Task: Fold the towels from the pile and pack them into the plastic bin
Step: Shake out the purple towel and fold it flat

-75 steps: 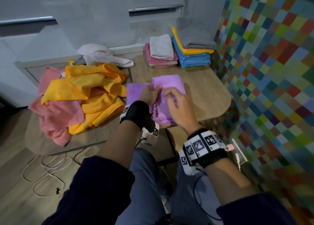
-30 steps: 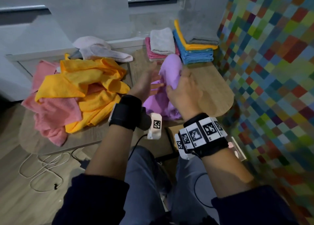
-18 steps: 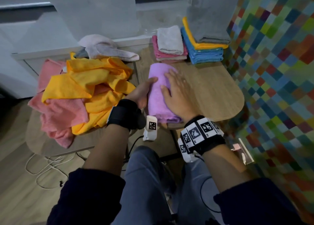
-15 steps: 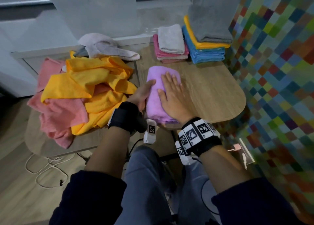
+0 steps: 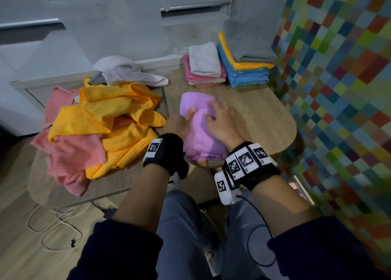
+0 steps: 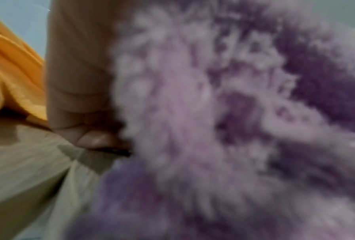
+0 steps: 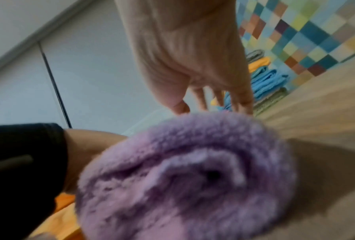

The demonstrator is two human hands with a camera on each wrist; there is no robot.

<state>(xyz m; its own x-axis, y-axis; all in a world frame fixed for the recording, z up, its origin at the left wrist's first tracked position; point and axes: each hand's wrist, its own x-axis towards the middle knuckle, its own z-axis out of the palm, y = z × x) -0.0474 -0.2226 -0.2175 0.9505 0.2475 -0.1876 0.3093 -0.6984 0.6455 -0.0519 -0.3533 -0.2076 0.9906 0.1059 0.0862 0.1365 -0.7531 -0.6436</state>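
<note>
A purple towel (image 5: 201, 135) lies folded into a narrow, thick bundle on the wooden table (image 5: 264, 114), near its front edge. My left hand (image 5: 179, 121) grips the bundle's left side, thumb on top and fingers curled in at the table, as the left wrist view shows beside the purple towel (image 6: 213, 129). My right hand (image 5: 220, 121) lies flat on top with spread, straight fingers. The right wrist view shows the purple towel (image 7: 182, 178) end-on, with layers inside. The loose pile (image 5: 101, 127) of orange and pink towels lies to the left.
Two stacks of folded towels stand at the table's back: a pink and grey one (image 5: 205, 68), and a blue, orange and grey one (image 5: 245, 68). A pale crumpled towel (image 5: 127, 72) lies behind the pile. The mosaic wall (image 5: 338, 89) is close on the right. Cables (image 5: 53, 222) lie on the floor.
The purple towel was lifted, folded over and laid down as a narrow bundle. My right hand then flattened on top of it, and my left hand settled on its left side.
</note>
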